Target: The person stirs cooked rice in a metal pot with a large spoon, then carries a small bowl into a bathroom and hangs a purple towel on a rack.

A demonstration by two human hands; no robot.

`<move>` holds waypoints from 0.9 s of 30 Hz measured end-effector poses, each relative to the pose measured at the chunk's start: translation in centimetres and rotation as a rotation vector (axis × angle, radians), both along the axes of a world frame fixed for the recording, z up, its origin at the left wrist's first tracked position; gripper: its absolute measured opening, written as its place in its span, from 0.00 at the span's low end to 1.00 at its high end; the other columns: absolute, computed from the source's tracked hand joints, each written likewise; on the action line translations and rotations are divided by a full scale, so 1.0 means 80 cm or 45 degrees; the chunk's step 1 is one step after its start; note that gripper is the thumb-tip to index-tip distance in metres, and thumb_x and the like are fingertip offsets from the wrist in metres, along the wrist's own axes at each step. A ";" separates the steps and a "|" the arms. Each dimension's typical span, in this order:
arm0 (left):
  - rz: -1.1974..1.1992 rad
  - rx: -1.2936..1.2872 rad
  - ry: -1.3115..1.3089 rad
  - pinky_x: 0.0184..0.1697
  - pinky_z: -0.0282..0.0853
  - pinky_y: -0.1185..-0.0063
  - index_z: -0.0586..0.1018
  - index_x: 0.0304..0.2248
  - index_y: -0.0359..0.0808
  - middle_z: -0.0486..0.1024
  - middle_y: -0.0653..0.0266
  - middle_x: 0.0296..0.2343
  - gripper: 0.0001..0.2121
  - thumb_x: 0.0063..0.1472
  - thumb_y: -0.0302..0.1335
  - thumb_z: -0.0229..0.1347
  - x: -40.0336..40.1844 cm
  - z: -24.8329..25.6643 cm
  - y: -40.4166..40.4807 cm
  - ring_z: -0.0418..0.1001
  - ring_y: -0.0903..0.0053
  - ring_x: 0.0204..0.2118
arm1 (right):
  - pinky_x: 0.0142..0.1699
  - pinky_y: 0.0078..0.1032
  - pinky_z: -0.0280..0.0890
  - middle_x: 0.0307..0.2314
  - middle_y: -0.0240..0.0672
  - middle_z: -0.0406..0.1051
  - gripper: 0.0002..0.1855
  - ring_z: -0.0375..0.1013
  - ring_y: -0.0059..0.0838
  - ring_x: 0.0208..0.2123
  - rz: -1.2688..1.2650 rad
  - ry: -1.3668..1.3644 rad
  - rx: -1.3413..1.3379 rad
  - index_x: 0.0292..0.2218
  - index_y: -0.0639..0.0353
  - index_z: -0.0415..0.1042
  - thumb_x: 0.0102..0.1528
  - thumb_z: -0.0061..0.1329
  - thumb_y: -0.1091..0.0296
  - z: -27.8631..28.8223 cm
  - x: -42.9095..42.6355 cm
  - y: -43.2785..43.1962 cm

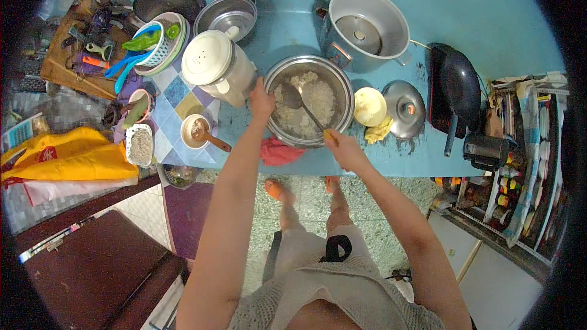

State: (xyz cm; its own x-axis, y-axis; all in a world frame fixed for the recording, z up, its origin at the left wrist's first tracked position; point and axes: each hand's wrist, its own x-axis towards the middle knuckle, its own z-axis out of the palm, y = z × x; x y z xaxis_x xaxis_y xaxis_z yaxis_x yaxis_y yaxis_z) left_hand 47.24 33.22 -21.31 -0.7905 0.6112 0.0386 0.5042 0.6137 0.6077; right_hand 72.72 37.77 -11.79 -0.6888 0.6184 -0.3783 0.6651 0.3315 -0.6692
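A round steel pot [293, 140] holding a pale, lumpy food like cooked rice [316, 101] stands before me on the blue table. My right hand [344, 149] is closed on the yellow-ended handle of a dark ladle [293, 97], whose head rests in the food. My left hand [262, 101] is at the pot's left rim, beside a cream lidded jug [229, 68]; whether its fingers grip the rim I cannot tell. A red cloth [279, 152] lies against the pot's near side.
Left are a bowl with a wooden spoon [195, 131], a colander with green peppers [158, 46] and a yellow bag [73, 153]. Behind stands a large open cooker pot [367, 23]. To the right are a yellow bowl [370, 107], a metal lid [404, 110] and a black wok [458, 87].
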 end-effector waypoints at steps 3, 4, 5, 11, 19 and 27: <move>0.044 0.001 -0.072 0.38 0.61 0.66 0.62 0.45 0.34 0.69 0.47 0.33 0.26 0.42 0.22 0.52 -0.006 -0.003 -0.012 0.66 0.54 0.35 | 0.17 0.26 0.61 0.17 0.43 0.67 0.19 0.67 0.30 0.13 0.133 0.176 0.357 0.41 0.56 0.62 0.51 0.38 0.55 -0.002 0.016 -0.014; 0.084 -0.003 -0.107 0.38 0.61 0.66 0.62 0.45 0.35 0.68 0.47 0.33 0.26 0.42 0.22 0.52 -0.006 -0.004 -0.017 0.66 0.55 0.35 | 0.18 0.25 0.61 0.17 0.42 0.67 0.20 0.67 0.28 0.14 0.121 0.223 0.334 0.41 0.56 0.62 0.51 0.39 0.54 0.010 0.019 -0.017; 0.089 -0.009 -0.106 0.38 0.61 0.66 0.62 0.45 0.35 0.68 0.47 0.33 0.26 0.42 0.22 0.52 -0.004 -0.005 -0.024 0.66 0.55 0.35 | 0.18 0.25 0.61 0.17 0.42 0.67 0.20 0.67 0.28 0.14 0.126 0.225 0.328 0.41 0.56 0.62 0.51 0.39 0.54 0.022 0.018 -0.015; 0.024 0.123 0.007 0.37 0.61 0.66 0.60 0.45 0.34 0.68 0.43 0.32 0.27 0.43 0.22 0.52 0.016 -0.001 -0.025 0.66 0.54 0.35 | 0.11 0.19 0.50 0.14 0.31 0.60 0.19 0.54 0.18 0.07 -0.628 0.030 -1.281 0.42 0.54 0.64 0.52 0.40 0.54 0.008 -0.015 0.010; 0.037 0.065 0.012 0.34 0.61 0.65 0.59 0.45 0.32 0.70 0.45 0.28 0.26 0.43 0.21 0.51 0.010 -0.006 -0.034 0.67 0.53 0.31 | 0.14 0.32 0.56 0.14 0.42 0.63 0.13 0.64 0.32 0.11 -0.209 -0.195 -0.591 0.37 0.58 0.61 0.52 0.36 0.60 0.041 -0.037 -0.003; 0.057 -0.004 -0.042 0.34 0.61 0.66 0.60 0.45 0.32 0.69 0.46 0.27 0.26 0.43 0.22 0.51 0.014 -0.001 -0.032 0.67 0.55 0.31 | 0.25 0.41 0.62 0.17 0.51 0.67 0.19 0.67 0.50 0.20 0.043 -0.230 0.164 0.44 0.54 0.58 0.51 0.37 0.61 0.027 -0.014 -0.034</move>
State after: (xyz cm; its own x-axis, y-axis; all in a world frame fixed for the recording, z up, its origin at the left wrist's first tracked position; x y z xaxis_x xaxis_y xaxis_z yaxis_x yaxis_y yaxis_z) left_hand 48.36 30.69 -21.36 -0.8178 0.5753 0.0101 0.4557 0.6369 0.6218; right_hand 71.60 35.05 -9.61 -0.6383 0.6473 -0.4166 0.7572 0.4305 -0.4912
